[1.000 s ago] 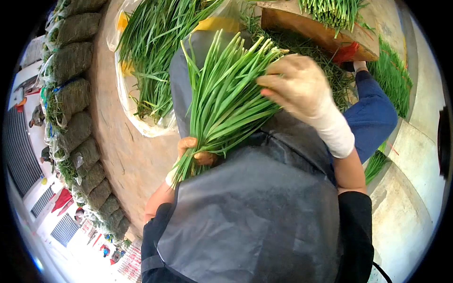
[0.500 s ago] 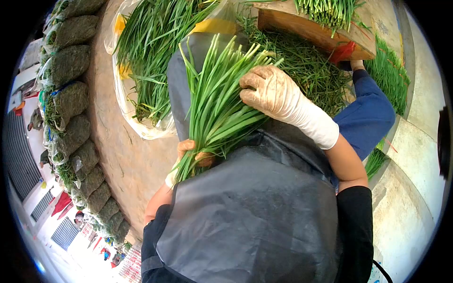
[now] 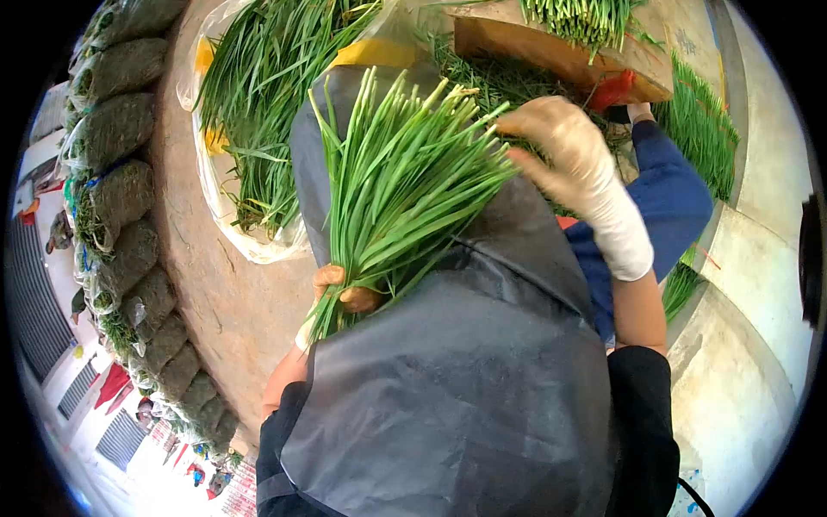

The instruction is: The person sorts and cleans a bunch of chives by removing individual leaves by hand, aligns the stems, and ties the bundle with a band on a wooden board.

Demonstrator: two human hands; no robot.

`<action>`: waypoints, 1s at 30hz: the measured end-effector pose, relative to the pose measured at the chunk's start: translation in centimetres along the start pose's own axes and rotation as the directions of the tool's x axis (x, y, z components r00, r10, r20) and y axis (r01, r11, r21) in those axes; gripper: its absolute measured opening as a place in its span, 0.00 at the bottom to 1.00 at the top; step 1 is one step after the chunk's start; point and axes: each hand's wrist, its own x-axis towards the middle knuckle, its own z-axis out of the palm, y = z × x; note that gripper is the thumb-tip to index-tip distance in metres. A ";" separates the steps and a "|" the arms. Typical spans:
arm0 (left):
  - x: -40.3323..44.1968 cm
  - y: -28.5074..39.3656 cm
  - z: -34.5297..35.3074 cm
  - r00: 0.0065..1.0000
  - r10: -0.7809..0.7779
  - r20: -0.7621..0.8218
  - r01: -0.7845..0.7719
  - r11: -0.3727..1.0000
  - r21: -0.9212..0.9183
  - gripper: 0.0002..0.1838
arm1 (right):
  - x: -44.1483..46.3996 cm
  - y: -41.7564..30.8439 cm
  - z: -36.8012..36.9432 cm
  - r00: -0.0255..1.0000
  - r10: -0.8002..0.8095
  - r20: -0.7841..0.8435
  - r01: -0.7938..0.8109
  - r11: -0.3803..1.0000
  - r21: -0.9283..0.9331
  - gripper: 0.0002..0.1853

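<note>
My left hand (image 3: 343, 290), in a soiled glove, is wrapped around the narrow lower end of a bunch of garlic chives (image 3: 396, 185). The pale cut ends fan out upward over my dark apron (image 3: 448, 379). To the right of the bunch, my right hand (image 3: 560, 155) wears a dirty white glove with a long cuff. Its fingers are apart and slightly blurred by motion, close to the outer stems, with nothing visible in them.
A plastic bag (image 3: 245, 237) full of long green leaves lies at upper left. Cut chives (image 3: 581, 21) rest on a wooden board (image 3: 534, 53) at the top, with loose trimmings (image 3: 482, 73) beneath. Filled sacks (image 3: 121, 129) line the left; more chives (image 3: 702, 129) stand at right.
My right hand has moved right, away from the bunch, and its fingers have spread. The left hand keeps its hold, and the stems fan out wider. The view has shifted slightly.
</note>
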 end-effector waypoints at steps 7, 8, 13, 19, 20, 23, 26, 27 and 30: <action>0.0 0.5 0.4 1.000 0.007 -0.027 -0.006 0.999 0.037 0.30 | 1.2 -1.3 3.7 1.000 -0.021 0.002 0.018 0.863 0.504 0.07; -0.1 0.4 0.5 0.999 0.010 -0.033 -0.009 0.999 0.035 0.30 | 0.5 -1.8 2.9 0.935 0.283 0.214 -0.325 0.437 0.839 0.08; 0.1 0.4 0.3 0.999 0.000 -0.043 0.001 0.999 0.035 0.30 | -3.5 8.3 1.5 0.757 0.620 0.204 -0.616 0.575 0.539 0.11; 0.2 0.4 0.3 0.999 -0.004 -0.052 0.006 1.000 0.029 0.30 | 1.2 0.9 1.4 0.991 0.063 -0.116 -0.096 0.947 -0.305 0.25; 0.3 0.6 0.4 0.999 -0.006 -0.049 0.008 0.999 0.036 0.30 | 2.1 0.3 2.3 0.993 -0.002 -0.119 -0.039 0.939 -0.341 0.22; 0.3 0.8 0.5 0.999 -0.001 -0.037 0.002 0.999 0.044 0.30 | 1.9 2.2 2.8 0.999 -0.043 0.031 0.050 0.955 -0.294 0.12; -0.1 0.5 0.4 1.000 0.012 -0.027 -0.011 0.999 0.033 0.29 | -1.5 8.3 4.1 0.965 0.197 -0.171 -0.212 0.974 -0.080 0.07; -0.3 0.4 0.3 1.000 0.016 -0.026 -0.016 1.000 0.027 0.29 | -3.4 11.3 4.7 0.923 0.372 -0.103 -0.383 0.917 -0.116 0.09; -0.4 0.1 0.1 1.000 0.017 -0.017 -0.017 1.000 0.015 0.29 | -5.8 10.8 3.9 0.927 0.352 -0.132 -0.371 0.799 -0.474 0.12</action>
